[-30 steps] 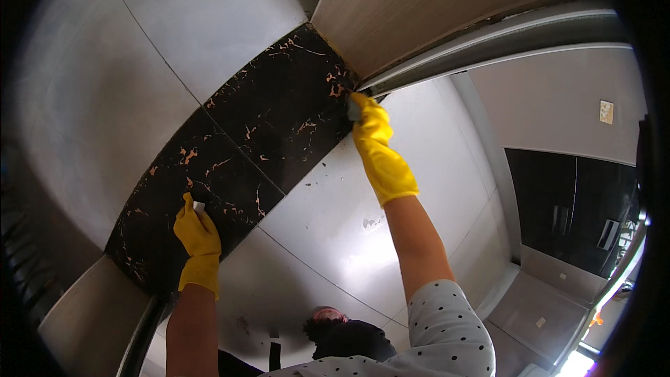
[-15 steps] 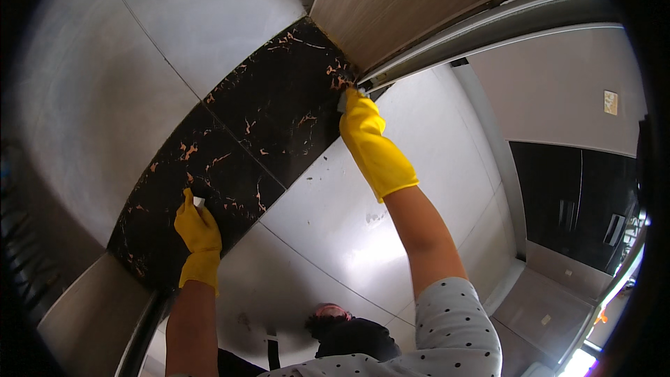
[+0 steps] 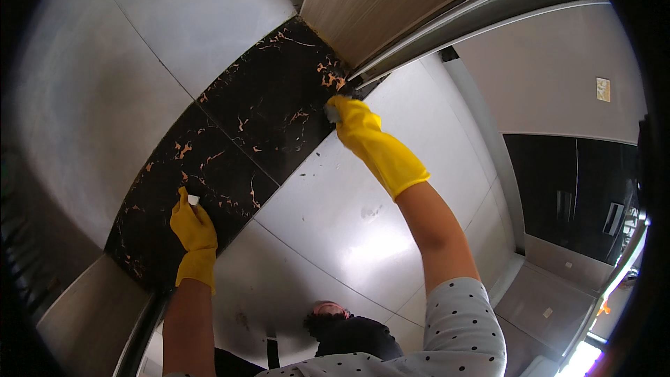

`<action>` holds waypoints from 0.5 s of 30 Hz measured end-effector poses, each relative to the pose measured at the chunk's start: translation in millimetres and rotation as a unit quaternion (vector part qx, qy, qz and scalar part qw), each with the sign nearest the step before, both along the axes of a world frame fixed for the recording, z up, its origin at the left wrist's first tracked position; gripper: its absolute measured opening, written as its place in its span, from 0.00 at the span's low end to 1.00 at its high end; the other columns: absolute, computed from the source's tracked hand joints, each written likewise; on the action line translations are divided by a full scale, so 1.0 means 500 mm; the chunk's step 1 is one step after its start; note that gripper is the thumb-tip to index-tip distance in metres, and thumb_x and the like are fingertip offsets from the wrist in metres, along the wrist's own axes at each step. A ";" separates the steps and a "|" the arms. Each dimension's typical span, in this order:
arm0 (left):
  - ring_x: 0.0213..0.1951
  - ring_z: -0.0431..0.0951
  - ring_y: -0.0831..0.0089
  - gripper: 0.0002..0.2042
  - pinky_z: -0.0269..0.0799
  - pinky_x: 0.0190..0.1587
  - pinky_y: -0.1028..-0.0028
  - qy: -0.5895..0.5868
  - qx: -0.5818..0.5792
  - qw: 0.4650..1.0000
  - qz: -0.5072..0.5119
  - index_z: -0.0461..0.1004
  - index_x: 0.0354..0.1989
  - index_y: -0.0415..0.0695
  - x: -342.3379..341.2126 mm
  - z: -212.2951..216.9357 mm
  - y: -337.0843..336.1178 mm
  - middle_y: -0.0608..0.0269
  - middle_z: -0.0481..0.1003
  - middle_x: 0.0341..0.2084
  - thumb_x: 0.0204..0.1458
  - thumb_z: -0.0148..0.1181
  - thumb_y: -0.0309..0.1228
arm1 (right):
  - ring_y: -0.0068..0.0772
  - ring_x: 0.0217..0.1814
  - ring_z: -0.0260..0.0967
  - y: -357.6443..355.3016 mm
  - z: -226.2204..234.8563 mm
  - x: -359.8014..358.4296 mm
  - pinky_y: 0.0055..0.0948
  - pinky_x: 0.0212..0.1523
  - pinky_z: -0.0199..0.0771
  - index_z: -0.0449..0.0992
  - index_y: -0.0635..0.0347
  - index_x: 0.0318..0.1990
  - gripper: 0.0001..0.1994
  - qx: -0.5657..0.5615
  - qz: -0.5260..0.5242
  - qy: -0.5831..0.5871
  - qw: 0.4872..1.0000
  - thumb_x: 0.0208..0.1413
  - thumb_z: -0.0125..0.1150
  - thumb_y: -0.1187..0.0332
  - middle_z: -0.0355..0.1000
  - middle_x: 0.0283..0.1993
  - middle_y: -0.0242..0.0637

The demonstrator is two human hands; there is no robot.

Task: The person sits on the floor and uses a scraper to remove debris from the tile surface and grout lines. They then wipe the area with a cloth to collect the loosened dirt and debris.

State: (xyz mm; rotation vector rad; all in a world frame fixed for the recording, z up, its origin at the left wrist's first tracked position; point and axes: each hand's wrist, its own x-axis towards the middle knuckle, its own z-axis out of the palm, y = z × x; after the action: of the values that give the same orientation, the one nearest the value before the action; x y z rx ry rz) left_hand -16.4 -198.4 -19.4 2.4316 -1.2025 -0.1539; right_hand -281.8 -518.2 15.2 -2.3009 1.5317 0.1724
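Two yellow-gloved hands work one black marbled strip (image 3: 230, 146) between pale glossy tiles. My right hand (image 3: 356, 126) grips a small grey pad (image 3: 331, 113) at its far corner; my left hand (image 3: 190, 220) pinches a white scrap (image 3: 193, 200). Smudges beside my right forearm suggest cleaning remains.

Left hand (image 3: 193, 227) and right hand (image 3: 356, 126) on marble strip (image 3: 237, 160), well apart.
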 end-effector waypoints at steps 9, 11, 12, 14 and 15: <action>0.44 0.75 0.43 0.22 0.71 0.48 0.57 -0.026 -0.018 0.999 -0.021 0.67 0.62 0.32 0.003 -0.008 0.016 0.38 0.74 0.44 0.60 0.48 0.29 | 0.46 0.59 0.70 -0.005 0.068 0.014 0.41 0.54 0.74 0.71 0.53 0.58 0.23 0.103 -0.037 -0.032 0.993 0.52 0.55 0.76 0.72 0.58 0.40; 0.44 0.75 0.43 0.23 0.71 0.48 0.57 -0.013 -0.018 1.000 -0.016 0.67 0.62 0.32 -0.009 -0.006 0.002 0.38 0.74 0.44 0.59 0.49 0.29 | 0.45 0.59 0.70 -0.022 0.042 -0.015 0.41 0.54 0.73 0.71 0.50 0.57 0.24 -0.022 -0.049 -0.078 0.995 0.50 0.56 0.77 0.73 0.57 0.40; 0.44 0.75 0.43 0.23 0.71 0.48 0.57 -0.004 -0.017 1.000 -0.010 0.66 0.62 0.32 -0.015 -0.001 -0.006 0.38 0.74 0.44 0.59 0.49 0.29 | 0.45 0.60 0.70 -0.028 0.022 -0.031 0.41 0.55 0.73 0.72 0.49 0.57 0.24 -0.083 -0.054 -0.101 0.990 0.50 0.56 0.77 0.73 0.56 0.40; 0.44 0.75 0.43 0.23 0.71 0.49 0.56 0.003 -0.018 1.000 -0.013 0.66 0.62 0.32 -0.021 -0.002 -0.018 0.38 0.75 0.43 0.58 0.50 0.28 | 0.50 0.58 0.70 -0.002 -0.018 -0.024 0.40 0.52 0.75 0.75 0.44 0.55 0.23 -0.205 -0.005 -0.105 0.973 0.50 0.58 0.76 0.74 0.57 0.40; 0.44 0.75 0.43 0.23 0.71 0.49 0.57 0.000 -0.020 1.000 -0.020 0.66 0.62 0.31 -0.022 -0.004 -0.020 0.38 0.75 0.43 0.58 0.50 0.28 | 0.50 0.57 0.71 -0.010 -0.029 -0.047 0.39 0.52 0.75 0.75 0.45 0.55 0.24 -0.059 -0.029 -0.097 0.993 0.50 0.56 0.77 0.74 0.56 0.41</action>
State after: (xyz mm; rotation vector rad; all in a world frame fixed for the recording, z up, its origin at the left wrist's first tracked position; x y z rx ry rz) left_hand -27.6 -208.6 -21.3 2.3742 -1.2436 -0.1394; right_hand -305.3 -523.1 0.9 -2.2822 1.5422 -0.1558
